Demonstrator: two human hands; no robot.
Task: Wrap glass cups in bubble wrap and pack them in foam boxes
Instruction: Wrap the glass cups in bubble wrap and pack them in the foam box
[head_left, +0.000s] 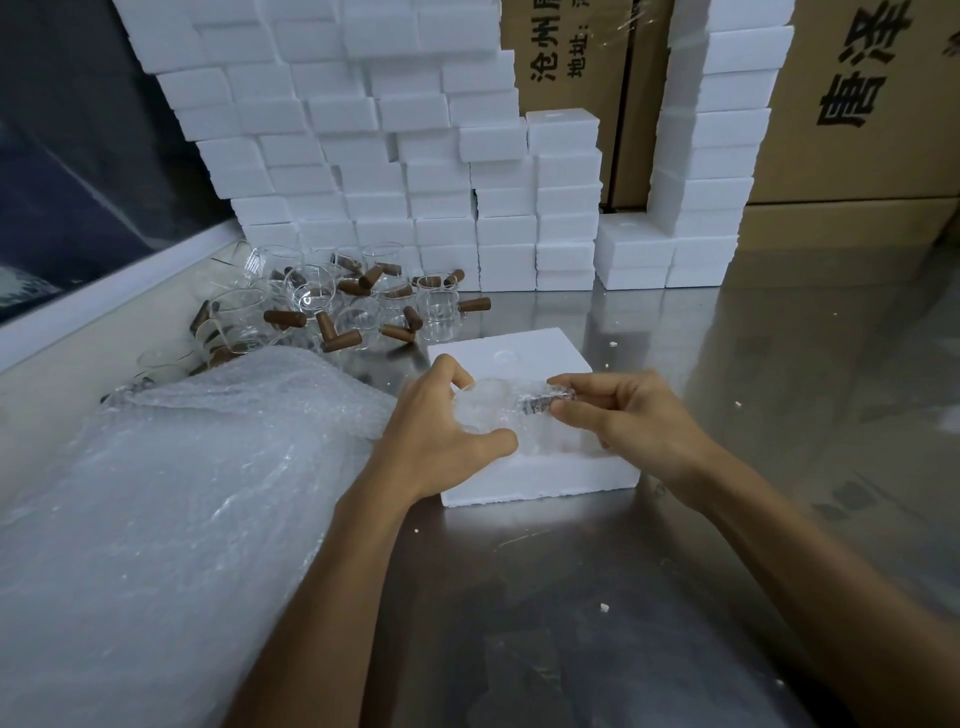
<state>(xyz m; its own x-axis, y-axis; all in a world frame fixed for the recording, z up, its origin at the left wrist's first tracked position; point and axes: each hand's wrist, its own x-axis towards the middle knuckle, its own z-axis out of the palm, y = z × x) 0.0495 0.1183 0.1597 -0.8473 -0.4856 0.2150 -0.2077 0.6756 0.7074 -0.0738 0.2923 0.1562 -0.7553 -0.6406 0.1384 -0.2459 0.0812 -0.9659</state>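
Bubble-wrapped glass cup, brown handle apparently pointing to 3 o'clock: sitting over the open white foam box at centre. Left hand is cupping it, fingers curled; right hand is pinching the handle end. Unwrapped clear glass cups are lying at 11 o'clock.

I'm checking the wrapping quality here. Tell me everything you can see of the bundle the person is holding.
The wrapped cup is a small bundle of clear bubble wrap, crumpled and shiny, with a dark handle showing through at its right end. It lies sideways over the open foam box. The left hand cups its left side; the right hand pinches the handle end with its fingers. The glass itself is hidden.
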